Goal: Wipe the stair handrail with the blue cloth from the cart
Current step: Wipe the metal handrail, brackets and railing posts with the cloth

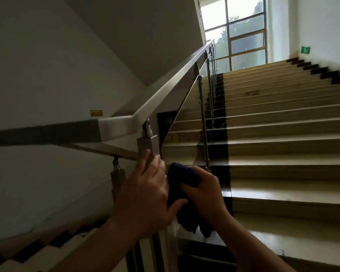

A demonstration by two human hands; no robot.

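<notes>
Dark blue, almost black in the dim light, the cloth [182, 185] is seen bunched low in the middle of the frame, gripped between both hands just below the corner where the handrail [165, 86] bends. The right hand [203, 190] is clenched around the upper part of the cloth, with its fingers curled over the top of the bundle, while loose ends of the fabric hang beneath the wrist. The left hand [145, 193] is pressed against the cloth from the left side; its thumb is laid across the fabric lower down, and its fingers are extended upward so that their tips touch the square metal post [148, 146] that carries the rail. Whether the cloth itself touches the post cannot be told, since the hands cover that spot. From the post the pale rail is run two ways: one length rises diagonally toward the upper middle of the frame, and another stretches horizontally to the left edge, its far part in shadow. Slim metal balusters [204, 122] with thin rods between them are set beneath the rising length. To the right, a flight of tan stairs [283, 134] with a dark stripe down its left side climbs to a landing lit by a large window [241, 34] at the top of the frame. A small green sign [305, 49] is fixed to the white wall at upper right, and a small yellow plate [96, 113] is mounted on the grey wall at the left.
</notes>
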